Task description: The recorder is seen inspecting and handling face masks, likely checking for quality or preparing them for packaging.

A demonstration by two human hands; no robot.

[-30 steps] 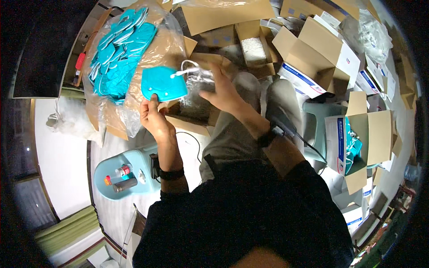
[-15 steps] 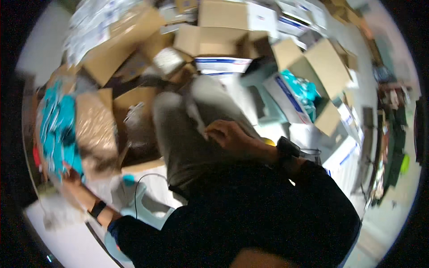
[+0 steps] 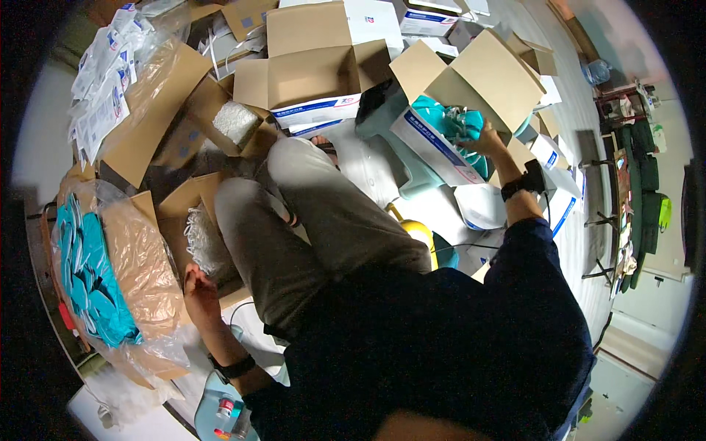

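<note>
My right hand (image 3: 485, 142) reaches over the white-and-blue carton (image 3: 435, 156) at the right, its fingers closed on teal folded face masks (image 3: 445, 121) with white straps. At the left, my left hand (image 3: 200, 288) is beside a bundle of thin white cords (image 3: 204, 237) in an open brown box (image 3: 170, 229). Its fingertips are drawn together; whatever is between them, if anything, is too small to name. More teal masks (image 3: 95, 279) lie in a plastic-lined carton (image 3: 143, 257) to the left of that hand.
White packets (image 3: 110, 81) are heaped at the far left. An open carton (image 3: 312, 81) stands ahead, near a white cord bundle (image 3: 235, 123) in another box. A yellow object (image 3: 418, 232) is by my right thigh. A pale blue stool (image 3: 209, 408) holds small bottles at lower left.
My right hand has moved from my lap out to the right carton. My left hand has left the teal masks and come right, beside the white cords. The view has shifted.
</note>
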